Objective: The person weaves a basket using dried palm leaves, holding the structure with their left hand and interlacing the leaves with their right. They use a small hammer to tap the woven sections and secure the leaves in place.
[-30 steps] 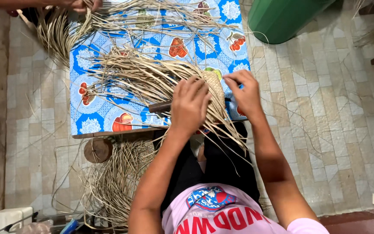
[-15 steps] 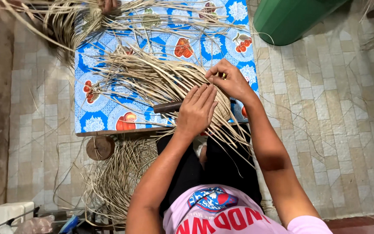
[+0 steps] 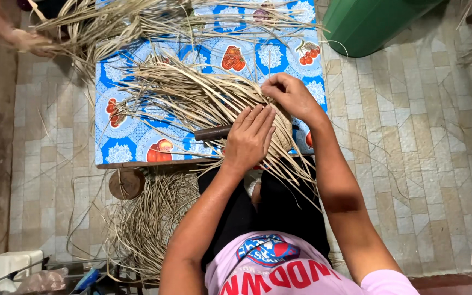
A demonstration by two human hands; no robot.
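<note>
right hand (image 3: 289, 94) moved up, now pinching a strand; left hand (image 3: 249, 139) stays flat and open on the straw (image 3: 192, 98), so i'd say weaving continues.

**Straw crowds the hands on nearly every side**

Left of the left hand's fingers (image 3: 258, 123), a thick fan of dried strips (image 3: 192, 98) blocks the tabletop. A dark rod (image 3: 211, 133) lies just beside them. Beyond the right hand's fingertips (image 3: 271, 87), bare patterned cloth (image 3: 271, 54) offers passage. Farther right stands a green bin (image 3: 372, 22); tiled floor (image 3: 411, 142) lies open beside it.
</note>
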